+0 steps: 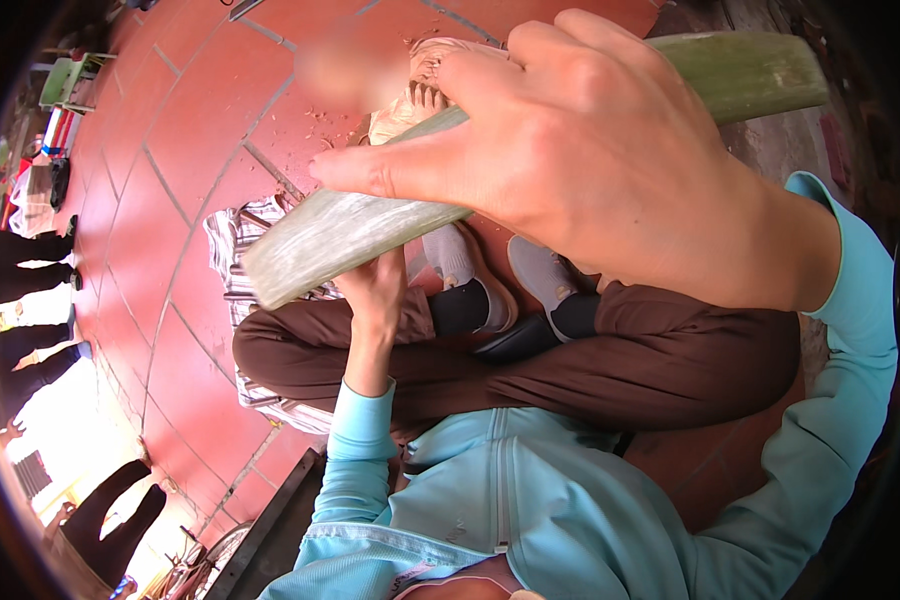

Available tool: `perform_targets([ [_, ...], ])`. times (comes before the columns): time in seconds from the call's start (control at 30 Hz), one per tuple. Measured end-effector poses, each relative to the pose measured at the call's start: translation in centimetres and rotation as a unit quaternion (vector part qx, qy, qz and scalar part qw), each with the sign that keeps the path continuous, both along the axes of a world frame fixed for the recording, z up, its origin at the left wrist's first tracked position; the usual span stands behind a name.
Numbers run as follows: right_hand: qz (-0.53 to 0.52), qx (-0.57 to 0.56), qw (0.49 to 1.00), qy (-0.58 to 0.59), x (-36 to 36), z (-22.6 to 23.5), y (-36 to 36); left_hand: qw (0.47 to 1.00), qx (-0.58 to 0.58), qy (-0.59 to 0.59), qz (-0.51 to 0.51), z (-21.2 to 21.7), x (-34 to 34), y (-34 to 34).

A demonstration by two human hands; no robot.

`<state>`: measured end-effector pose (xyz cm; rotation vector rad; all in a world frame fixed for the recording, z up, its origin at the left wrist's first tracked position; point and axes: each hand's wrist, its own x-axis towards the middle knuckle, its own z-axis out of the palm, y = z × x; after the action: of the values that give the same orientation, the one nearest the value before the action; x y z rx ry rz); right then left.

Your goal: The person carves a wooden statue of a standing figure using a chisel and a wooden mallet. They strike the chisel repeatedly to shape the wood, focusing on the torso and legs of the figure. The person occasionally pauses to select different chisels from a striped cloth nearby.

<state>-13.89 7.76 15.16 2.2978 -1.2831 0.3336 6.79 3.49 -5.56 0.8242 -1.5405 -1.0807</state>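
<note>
Right hand point(580, 160) over green slat point(340, 238) (left hand point(375, 288) beneath)

The person wears a light turquoise zip-front jacket point(590, 510), with a long zip point(502, 490) set in a straight strip of matching fabric and a small, faint marking point(458, 527) on the chest, too small to make out. Its left sleeve point(353, 460) and right sleeve point(840, 390) are long and wrinkled, each ending in a turquoise cuff, beyond which the left hand point(373, 285) and right hand point(590, 150) are bare. Dark brown, softly creased trousers point(690, 365) meet black socks point(459, 308) and low grey shoes point(450, 255) with rounded edges.
</note>
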Motion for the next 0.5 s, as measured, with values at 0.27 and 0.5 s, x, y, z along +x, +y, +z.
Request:
perform_targets([
  [0.27, -0.033, 0.045, 0.995, -0.083, -0.1, 0.0, 1.4, 0.998, -0.039, -0.051, 0.012, 0.8, -0.2, 0.3],
  [0.5, -0.031, 0.042, 0.993, -0.107, -0.4, -0.1, 1.4, 0.992, -0.061, -0.111, -0.003, 1.7, 0.1, 0.1],
])
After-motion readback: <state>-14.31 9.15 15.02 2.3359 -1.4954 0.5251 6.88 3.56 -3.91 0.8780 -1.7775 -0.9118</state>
